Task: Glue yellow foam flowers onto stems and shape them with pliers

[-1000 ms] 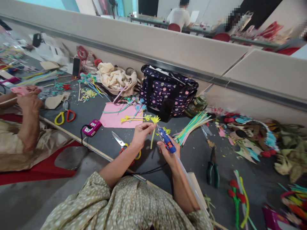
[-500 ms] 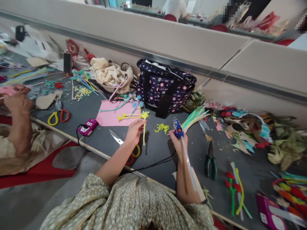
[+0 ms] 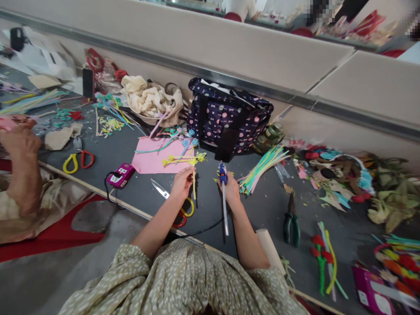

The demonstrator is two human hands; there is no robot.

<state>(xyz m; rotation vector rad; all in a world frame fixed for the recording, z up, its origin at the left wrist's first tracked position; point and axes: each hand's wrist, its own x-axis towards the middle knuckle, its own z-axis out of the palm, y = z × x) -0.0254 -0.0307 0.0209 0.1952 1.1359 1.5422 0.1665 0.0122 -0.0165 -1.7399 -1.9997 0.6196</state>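
Observation:
Between the fingertips of my left hand (image 3: 183, 183) is a yellow pipe-cleaner flower (image 3: 194, 180), its stem hanging down and its head at the top. My right hand (image 3: 231, 189) grips a blue glue gun (image 3: 222, 173), with a clear glue stick (image 3: 225, 210) sticking out of its back toward me. The gun's nozzle points away from me, a short way right of the flower. Scissors (image 3: 160, 189) with red and yellow handles lie partly under my left forearm. Yellow flowers (image 3: 173, 160) rest on a pink sheet (image 3: 147, 159) beyond my left hand.
A dark patterned bag (image 3: 213, 113) stands at the back. Pipe cleaners (image 3: 262, 170) lie to the right, then green-handled pliers (image 3: 291, 225). A purple box (image 3: 120, 175) with a cord sits at left. A co-worker's hand (image 3: 21, 142) is at the far left.
My right hand has brought the glue gun left, closer to the flower, and turned it more upright in view. My left hand still holds the flower, shifted slightly left.

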